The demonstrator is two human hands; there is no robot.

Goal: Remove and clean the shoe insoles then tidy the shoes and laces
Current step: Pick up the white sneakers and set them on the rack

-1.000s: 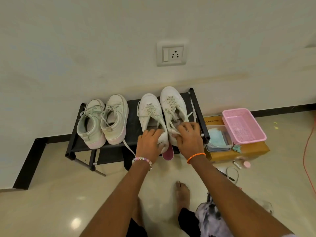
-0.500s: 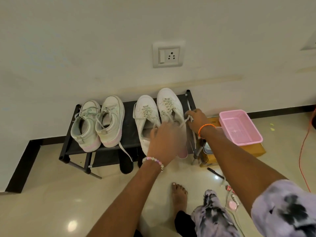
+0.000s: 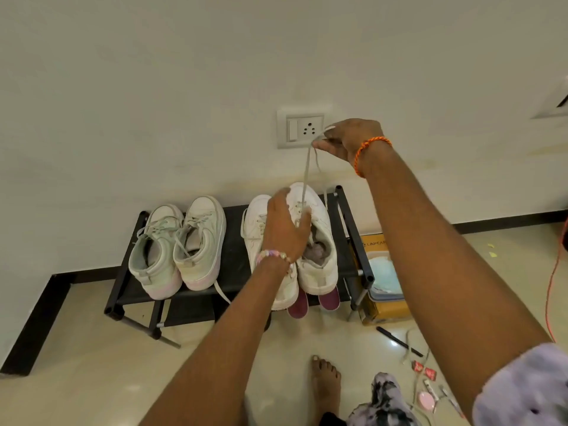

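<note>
Two pairs of white sneakers stand on a low black shoe rack (image 3: 233,216). The left pair (image 3: 181,244) has loose laces. On the right pair, my left hand (image 3: 284,229) presses down on the right white sneaker (image 3: 319,241) at its lace area, fingers curled over the tongue. My right hand (image 3: 347,142) is raised in front of the wall socket and pinches that shoe's lace (image 3: 305,170), pulled taut upward. Two maroon insoles (image 3: 313,302) stick out from under the heels of the right pair.
A yellow cardboard box (image 3: 384,312) with a clear tub of blue cloth (image 3: 384,275) sits right of the rack. A black pen (image 3: 399,341), small packets and a pink round thing lie on the floor at lower right. My bare foot (image 3: 325,382) is below. An orange cable (image 3: 553,284) runs along the right edge.
My right hand has risen from the rack's right end to socket height, drawing the lace up. My left hand moved onto the right sneaker. The camera shifted; the pink basket is out of sight.
</note>
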